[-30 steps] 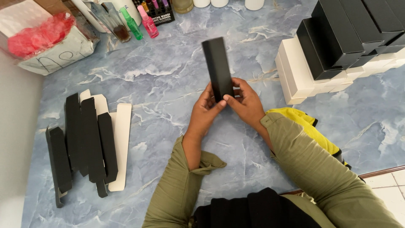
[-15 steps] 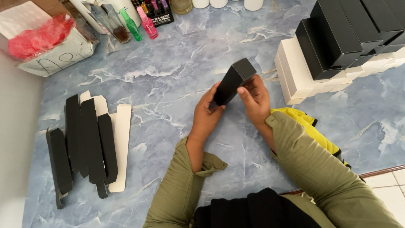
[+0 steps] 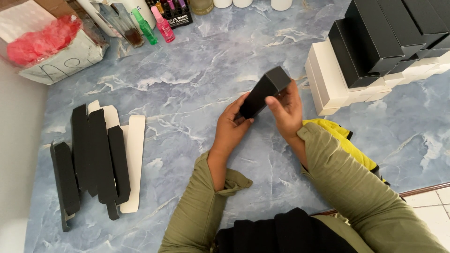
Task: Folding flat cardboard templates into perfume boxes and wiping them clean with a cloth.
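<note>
A long black cardboard box (image 3: 263,92) is tilted above the blue marbled table (image 3: 187,79), its closed end pointing up and to the right. My left hand (image 3: 233,126) cups its lower end from below. My right hand (image 3: 285,108) grips its upper part, thumb across the front face. Both sleeves are olive green.
Flat black and white box blanks (image 3: 98,154) lie at the left. Assembled white boxes (image 3: 330,77) with black boxes (image 3: 384,33) stacked on them stand at the right. Small spray bottles (image 3: 154,23) and a bag of red material (image 3: 44,42) sit at the back left. Yellow cloth (image 3: 344,140) lies under my right arm.
The box has swung from nearly upright and pointing away to slanting up-right. My right hand has slid up to its upper end, while my left stays at the lower end.
</note>
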